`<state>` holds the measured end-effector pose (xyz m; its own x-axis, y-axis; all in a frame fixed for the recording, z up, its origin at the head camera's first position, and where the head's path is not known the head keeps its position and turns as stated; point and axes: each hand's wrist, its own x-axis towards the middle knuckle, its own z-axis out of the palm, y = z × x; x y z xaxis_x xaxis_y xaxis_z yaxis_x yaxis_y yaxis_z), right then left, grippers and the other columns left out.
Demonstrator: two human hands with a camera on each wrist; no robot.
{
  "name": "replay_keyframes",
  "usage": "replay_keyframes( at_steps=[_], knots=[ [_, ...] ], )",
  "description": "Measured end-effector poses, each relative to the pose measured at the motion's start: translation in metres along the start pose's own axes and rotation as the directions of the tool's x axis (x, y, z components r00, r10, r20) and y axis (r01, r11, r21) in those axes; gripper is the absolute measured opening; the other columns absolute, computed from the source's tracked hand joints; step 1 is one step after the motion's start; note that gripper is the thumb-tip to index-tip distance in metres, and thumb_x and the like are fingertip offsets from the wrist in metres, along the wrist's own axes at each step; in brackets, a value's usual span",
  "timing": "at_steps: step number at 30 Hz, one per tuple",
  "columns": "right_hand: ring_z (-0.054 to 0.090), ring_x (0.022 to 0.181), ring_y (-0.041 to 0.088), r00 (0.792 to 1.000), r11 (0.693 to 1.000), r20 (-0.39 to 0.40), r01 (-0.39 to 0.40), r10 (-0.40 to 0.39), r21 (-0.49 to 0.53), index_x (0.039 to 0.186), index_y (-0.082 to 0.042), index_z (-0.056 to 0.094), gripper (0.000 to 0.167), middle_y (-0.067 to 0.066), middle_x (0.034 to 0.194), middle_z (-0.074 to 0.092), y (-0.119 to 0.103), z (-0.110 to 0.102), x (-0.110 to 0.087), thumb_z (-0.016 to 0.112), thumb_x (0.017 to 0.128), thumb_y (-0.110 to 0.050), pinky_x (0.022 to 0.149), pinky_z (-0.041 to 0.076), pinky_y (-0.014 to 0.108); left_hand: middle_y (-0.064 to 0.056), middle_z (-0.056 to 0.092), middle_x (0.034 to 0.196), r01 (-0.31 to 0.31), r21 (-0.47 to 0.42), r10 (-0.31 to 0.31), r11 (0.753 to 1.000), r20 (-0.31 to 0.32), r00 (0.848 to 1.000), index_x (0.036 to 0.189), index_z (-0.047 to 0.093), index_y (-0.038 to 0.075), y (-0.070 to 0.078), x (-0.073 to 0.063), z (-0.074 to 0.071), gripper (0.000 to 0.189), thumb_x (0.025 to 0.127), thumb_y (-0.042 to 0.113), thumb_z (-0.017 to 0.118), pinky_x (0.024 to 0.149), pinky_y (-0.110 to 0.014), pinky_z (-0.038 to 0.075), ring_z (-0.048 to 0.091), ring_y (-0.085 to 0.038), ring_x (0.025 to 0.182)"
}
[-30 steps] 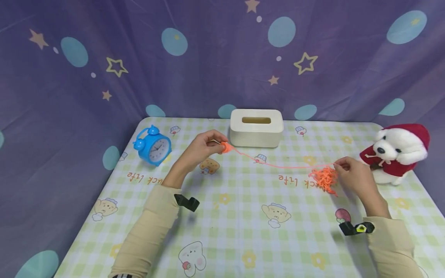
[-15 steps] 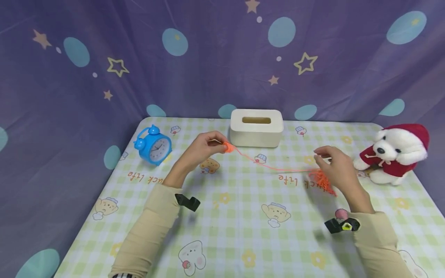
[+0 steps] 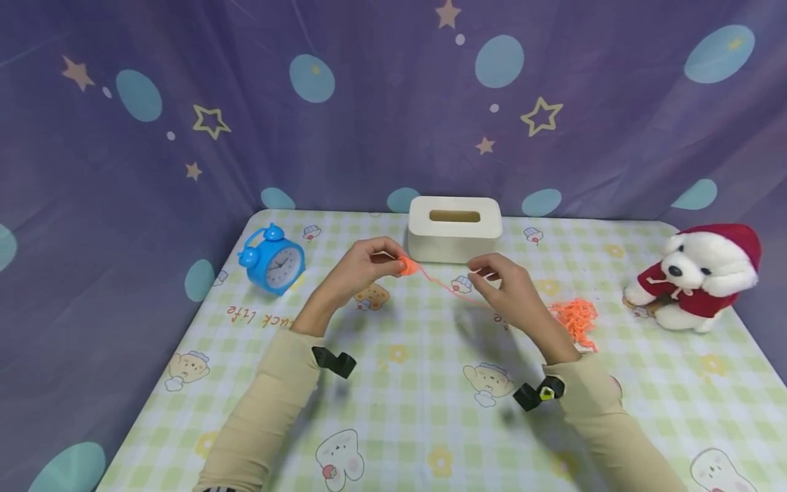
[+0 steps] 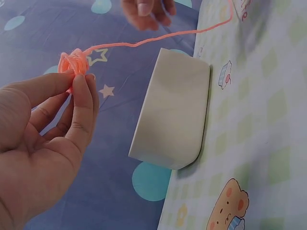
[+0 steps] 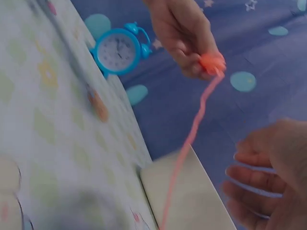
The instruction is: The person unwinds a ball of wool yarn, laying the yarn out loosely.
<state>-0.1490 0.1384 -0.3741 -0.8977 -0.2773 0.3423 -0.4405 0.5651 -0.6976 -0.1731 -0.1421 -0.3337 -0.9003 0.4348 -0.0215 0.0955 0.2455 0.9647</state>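
Observation:
A small ball of orange yarn is pinched between the thumb and fingertips of my left hand, raised above the table in front of the tissue box. From the ball a single strand sags rightward to a loose tangle of yarn lying on the tablecloth. My right hand hovers over the strand between ball and tangle. In the right wrist view its fingers are loosely bent, apart from the yarn, and hold nothing.
A cream tissue box stands at the back middle of the checked tablecloth. On the left is a blue alarm clock. A white plush dog in red sits at the right. A purple curtain hangs behind.
My right hand has let go of the strand near the tangle and moved left toward the ball. My left hand stays almost in place, still pinching the ball.

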Motion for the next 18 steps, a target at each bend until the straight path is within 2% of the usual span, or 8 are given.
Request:
replay_keyframes(
  at_steps=[5,8,10,13,18],
  knots=[
    [0.065,0.096,0.023,0.991,0.992,0.084,0.101,-0.108,0.078,0.113,-0.005,0.065,0.023,0.01,0.109,0.067,-0.01,0.023,0.006,0.066,0.091,-0.014,0.085,0.053,0.042,-0.01,0.068,0.102,-0.011,-0.003,0.011,1.0,-0.001,1.0,0.103,0.066,0.006,-0.001,0.0,0.0,0.017,0.091,0.017,0.067,0.085,-0.037,0.054,0.066,-0.028,0.096],
    [0.065,0.094,0.019,0.983,0.986,0.127,0.119,-0.134,0.118,0.109,-0.007,0.067,0.02,0.007,0.105,0.069,-0.014,0.033,0.008,0.065,0.091,-0.015,0.085,0.054,0.04,-0.01,0.068,0.101,-0.024,0.01,0.024,1.0,-0.001,1.0,0.103,0.066,0.007,-0.001,-0.001,0.0,0.016,0.091,0.017,0.067,0.084,-0.037,0.055,0.067,-0.028,0.096],
    [0.065,0.089,0.015,0.981,0.985,0.139,0.114,-0.132,0.13,0.104,-0.009,0.069,0.014,0.005,0.1,0.07,-0.016,0.037,0.009,0.065,0.092,-0.016,0.081,0.055,0.036,-0.009,0.068,0.101,-0.031,0.021,0.031,0.999,0.002,1.0,0.103,0.066,0.008,-0.001,-0.001,0.0,0.015,0.092,0.017,0.066,0.085,-0.037,0.054,0.067,-0.026,0.095],
    [0.065,0.08,0.011,0.986,0.986,0.121,0.093,-0.11,0.14,0.099,-0.011,0.07,0.01,0.001,0.091,0.071,-0.019,0.039,0.008,0.063,0.093,-0.017,0.069,0.053,0.03,-0.008,0.068,0.101,-0.035,0.032,0.034,0.999,0.004,0.999,0.104,0.066,0.008,-0.002,-0.001,0.0,0.014,0.093,0.016,0.065,0.085,-0.037,0.054,0.066,-0.024,0.095],
    [0.064,0.07,0.014,0.998,0.987,0.004,0.067,-0.068,0.146,0.099,-0.008,0.07,0.011,0.0,0.081,0.07,-0.016,0.032,0.007,0.062,0.094,-0.014,0.057,0.047,0.025,-0.008,0.067,0.1,-0.013,0.013,0.013,1.0,-0.013,1.0,0.104,0.065,0.007,-0.003,0.0,-0.001,0.014,0.093,0.016,0.064,0.085,-0.037,0.055,0.065,-0.033,0.098]
  ],
)
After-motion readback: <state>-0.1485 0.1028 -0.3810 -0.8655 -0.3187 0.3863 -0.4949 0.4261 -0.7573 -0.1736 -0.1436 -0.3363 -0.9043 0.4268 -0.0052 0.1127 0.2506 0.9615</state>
